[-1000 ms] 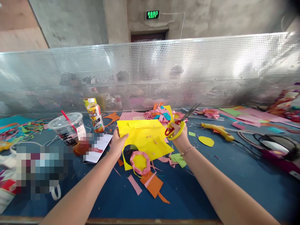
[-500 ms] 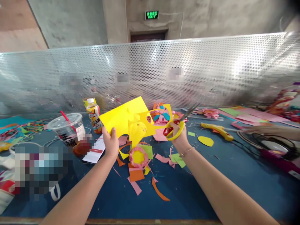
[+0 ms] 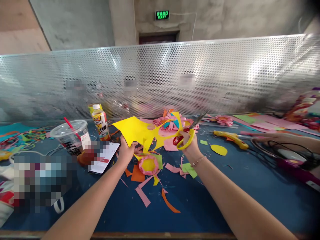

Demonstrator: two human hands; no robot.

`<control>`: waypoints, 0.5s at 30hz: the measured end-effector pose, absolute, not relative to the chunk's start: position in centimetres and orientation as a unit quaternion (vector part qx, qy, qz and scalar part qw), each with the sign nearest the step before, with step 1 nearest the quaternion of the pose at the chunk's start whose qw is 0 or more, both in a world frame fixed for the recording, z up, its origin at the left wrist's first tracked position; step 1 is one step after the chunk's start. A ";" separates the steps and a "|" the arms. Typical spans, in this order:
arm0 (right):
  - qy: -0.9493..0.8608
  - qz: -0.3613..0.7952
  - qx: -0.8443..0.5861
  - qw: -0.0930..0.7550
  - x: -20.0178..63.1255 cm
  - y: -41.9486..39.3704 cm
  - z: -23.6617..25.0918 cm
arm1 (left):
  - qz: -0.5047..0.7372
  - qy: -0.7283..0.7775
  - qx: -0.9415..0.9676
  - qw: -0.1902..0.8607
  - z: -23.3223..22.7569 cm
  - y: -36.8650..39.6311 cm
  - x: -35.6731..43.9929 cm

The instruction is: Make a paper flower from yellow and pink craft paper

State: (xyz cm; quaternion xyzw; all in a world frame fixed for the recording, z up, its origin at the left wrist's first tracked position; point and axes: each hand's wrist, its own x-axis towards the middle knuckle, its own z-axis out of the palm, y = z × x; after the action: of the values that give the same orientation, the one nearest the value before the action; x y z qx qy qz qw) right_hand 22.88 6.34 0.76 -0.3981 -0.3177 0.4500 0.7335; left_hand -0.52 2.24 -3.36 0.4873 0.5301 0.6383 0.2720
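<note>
Near the left edge of the blue counter (image 3: 250, 196) stand a lidded plastic cup (image 3: 72, 135) and a drink bottle (image 3: 100, 122). The left hand (image 3: 126, 151) is closed on the lower edge of the yellow paper sheet (image 3: 140, 131), which is held raised above the counter's middle. The sheet is judged light, thin and limp, with cut-outs that tear easily; hold it close to the cut line. The right hand (image 3: 188, 141) grips the yellow-handled scissors (image 3: 187, 135), blades pointing away. A glue gun (image 3: 231, 138) lies toward the right edge.
</note>
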 end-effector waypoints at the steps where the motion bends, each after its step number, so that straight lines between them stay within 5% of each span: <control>1: -0.316 0.449 -0.401 0.733 22.9 6.4 0.7 | 0.638 0.527 0.483 0.287 -3.3 2.1 -0.5; 11: -0.305 0.437 -0.407 0.742 22.6 6.1 1.0 | 0.704 0.487 0.360 0.370 -1.4 1.8 -1.0; 15: -0.319 0.436 -0.393 0.744 22.6 6.1 1.0 | 0.729 0.422 0.218 0.493 -0.9 2.0 -1.2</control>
State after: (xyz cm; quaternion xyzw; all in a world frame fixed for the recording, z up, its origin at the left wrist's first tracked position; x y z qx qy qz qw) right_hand 22.64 6.08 0.96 -0.3934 -0.3188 0.4358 0.7441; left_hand -1.19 1.95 -0.94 0.2178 0.4223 0.7291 0.4925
